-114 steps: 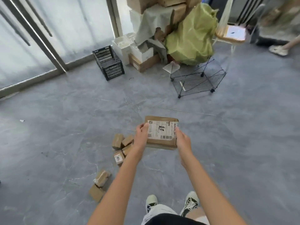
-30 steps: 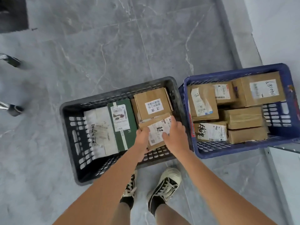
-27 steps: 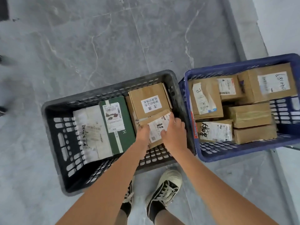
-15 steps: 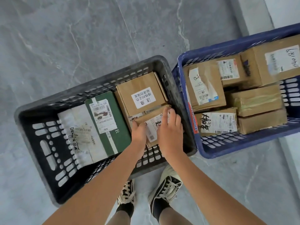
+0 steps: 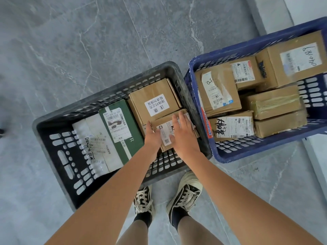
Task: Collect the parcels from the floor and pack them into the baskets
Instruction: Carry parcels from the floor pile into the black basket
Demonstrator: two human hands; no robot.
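A flat brown parcel [image 5: 166, 137] with a white shipping label lies tilted in the right end of the black basket [image 5: 104, 92], leaning on a brown box with a white sticker [image 5: 155, 101]. My left hand [image 5: 153, 137] grips the parcel's left edge. My right hand [image 5: 184, 137] lies over its top right part, fingers stretched toward the far edge. A green box [image 5: 122, 128] and a white parcel [image 5: 95, 145] fill the basket's middle. The blue basket [image 5: 247, 43] stands to the right, touching the black one, with several brown parcels [image 5: 221, 91] inside.
Both baskets stand on a grey marble-patterned floor [image 5: 106, 41]. My feet in black-and-white sneakers [image 5: 185, 191] are just in front of the black basket. A pale wall base [image 5: 300, 7] runs along the right. The black basket's left end shows bare bottom.
I carried the parcel from the floor pile over to the baskets. Over the last second both hands lowered it into the black basket's right end, and my view came closer.
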